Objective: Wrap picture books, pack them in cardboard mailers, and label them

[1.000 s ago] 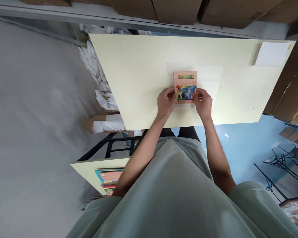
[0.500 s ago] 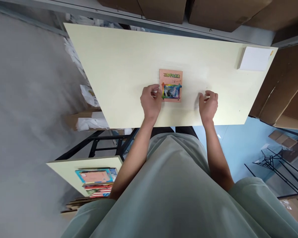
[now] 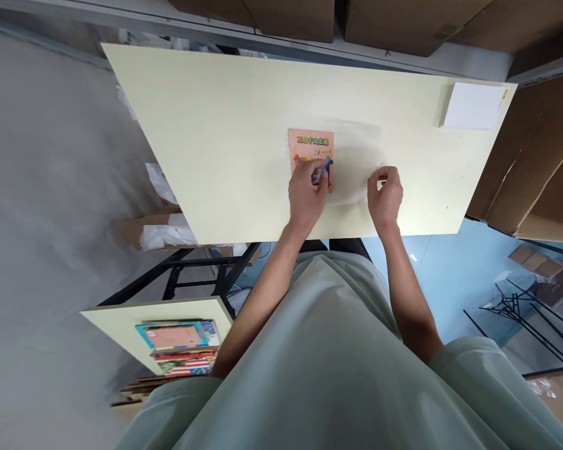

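A pink booklet (image 3: 311,149) with green title lettering and a colourful picture lies flat on the cream table (image 3: 225,144). My left hand (image 3: 306,192) is over its lower part, hiding much of the picture. Its thumb and forefinger curl together near the booklet's right edge; what they pinch, if anything, cannot be made out. Between the booklet and my right hand lies a faint sheet of clear plastic, apparently a clear plastic bag (image 3: 356,156). My right hand (image 3: 385,197) is closed in a pinch at the right edge of this plastic.
A white stack (image 3: 471,106) rests at the table's far right corner. Cardboard boxes (image 3: 291,19) line a shelf behind, and an open carton (image 3: 516,169) stands to the right. On a lower board (image 3: 122,319) at left lie several colourful books (image 3: 178,335).
My left hand has moved right, from the booklet's left edge to over its picture. The fingers of my right hand have closed together. The clear plastic shows more plainly between my hands.
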The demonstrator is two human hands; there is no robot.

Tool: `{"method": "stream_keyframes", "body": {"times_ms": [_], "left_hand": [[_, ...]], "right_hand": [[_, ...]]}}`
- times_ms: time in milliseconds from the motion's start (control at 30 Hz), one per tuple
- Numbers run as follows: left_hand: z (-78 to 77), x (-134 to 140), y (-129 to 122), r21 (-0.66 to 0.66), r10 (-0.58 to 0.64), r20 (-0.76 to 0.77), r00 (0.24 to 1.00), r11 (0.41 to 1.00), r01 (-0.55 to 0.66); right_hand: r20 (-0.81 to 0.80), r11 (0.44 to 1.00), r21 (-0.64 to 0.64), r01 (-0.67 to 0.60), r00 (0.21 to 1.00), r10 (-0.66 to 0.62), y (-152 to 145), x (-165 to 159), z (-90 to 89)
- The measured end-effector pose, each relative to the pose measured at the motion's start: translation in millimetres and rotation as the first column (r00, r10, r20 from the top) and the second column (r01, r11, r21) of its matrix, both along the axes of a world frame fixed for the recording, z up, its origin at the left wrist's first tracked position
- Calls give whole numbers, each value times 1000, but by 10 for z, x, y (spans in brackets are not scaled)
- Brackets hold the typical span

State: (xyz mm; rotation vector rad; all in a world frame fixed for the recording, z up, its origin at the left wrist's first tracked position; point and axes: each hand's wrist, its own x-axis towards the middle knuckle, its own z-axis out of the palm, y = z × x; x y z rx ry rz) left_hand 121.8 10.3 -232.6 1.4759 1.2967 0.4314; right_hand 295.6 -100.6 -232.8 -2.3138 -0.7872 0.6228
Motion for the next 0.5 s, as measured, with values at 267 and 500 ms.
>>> {"method": "stream_keyframes", "body": {"times_ms": [267, 500], "left_hand": [[353, -61, 21, -164, 36, 226, 974, 986, 2], [78, -338, 254, -294, 182, 163, 970, 947, -128]], "right_hand": [[-216, 984, 114, -136, 963, 159, 389, -537, 400], [-311, 927, 111, -358, 874, 375, 675, -1059, 462]]}}
